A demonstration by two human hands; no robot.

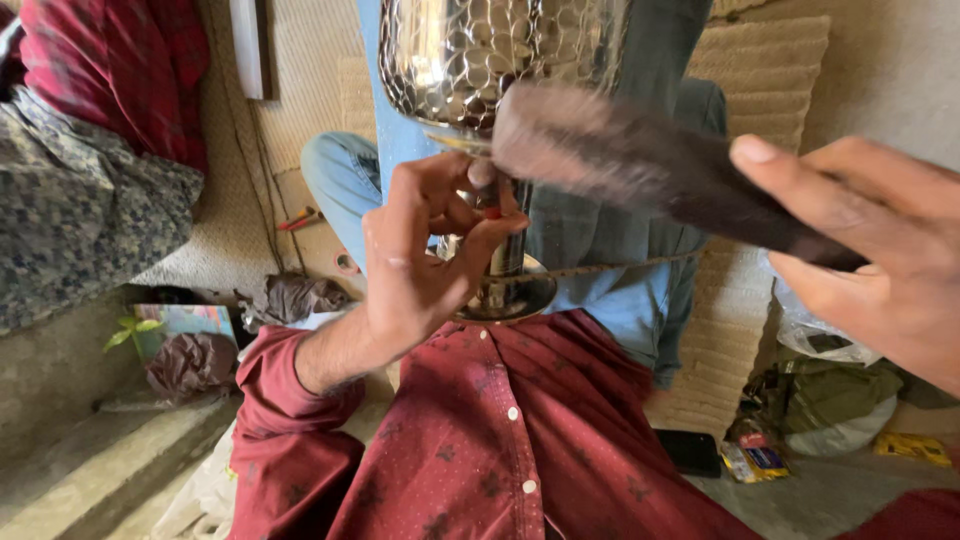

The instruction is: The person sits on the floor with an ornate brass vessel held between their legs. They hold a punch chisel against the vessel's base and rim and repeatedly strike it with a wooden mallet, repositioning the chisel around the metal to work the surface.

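Shiny silver metal goblet with hammered honeycomb bowl (pixel 470 60): upright, long axis vertical, bowl at top of view, round foot low over the lap, above a dark red button shirt (pixel 510 440).
Dark brown oblong brush (pixel 640 170): blurred, long axis slanting from upper left down to right, bristled end against the bowl's lower edge.
Left hand (pixel 425 250): fingers curled narrow around the goblet's stem, thumb and fingertips pinching it just under the bowl.
Right hand (pixel 880 240): closed on the brush's right end, thumb on top.
Pale woven mat (pixel 760 80): beneath and behind.
Flat black rectangular device (pixel 690 452): on the floor at right.
Small blue and yellow packet (pixel 755 460): just beside the device.
Small yellow flat packet (pixel 910 447): far right, near a grey-white bag.
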